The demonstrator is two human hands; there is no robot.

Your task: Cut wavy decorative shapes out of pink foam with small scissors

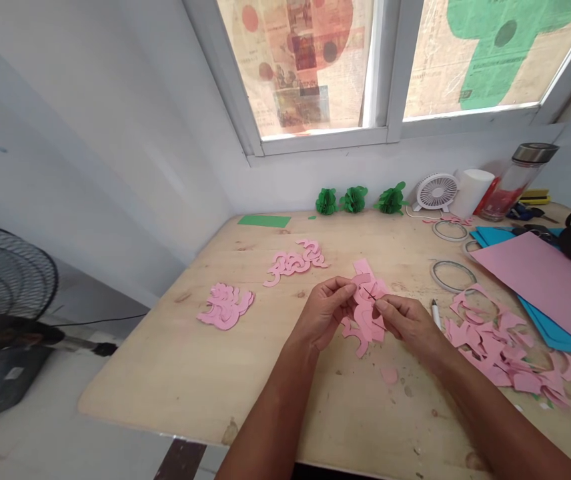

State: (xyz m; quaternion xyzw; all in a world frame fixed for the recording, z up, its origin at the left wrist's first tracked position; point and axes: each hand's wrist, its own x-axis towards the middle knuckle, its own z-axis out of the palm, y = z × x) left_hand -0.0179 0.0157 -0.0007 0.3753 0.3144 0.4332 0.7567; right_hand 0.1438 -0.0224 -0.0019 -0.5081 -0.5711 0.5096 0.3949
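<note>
Over the middle of the wooden table (265, 373), my left hand (326, 308) and my right hand (408, 321) face each other with fingertips pinched. Between them is a pink paper cutout (364, 288), gripped at its left side by my left fingers and at its right by my right thumb and finger. A thin dark line crosses it near my right thumb; I cannot tell what it is. Beneath the hands lie more curved pink paper pieces (360, 343), partly hidden. To the left are a stacked pink cutout pile (225, 307) and a looser group of curved pink cutouts (295, 260).
Pink paper scraps (500, 353), a white marker (436, 313) and tape rings (453, 275) lie right of my hands. Pink sheets (540, 287) cover blue ones. Green paper figures (354, 199), a small fan (436, 192) and a glass bottle (518, 183) stand along the wall.
</note>
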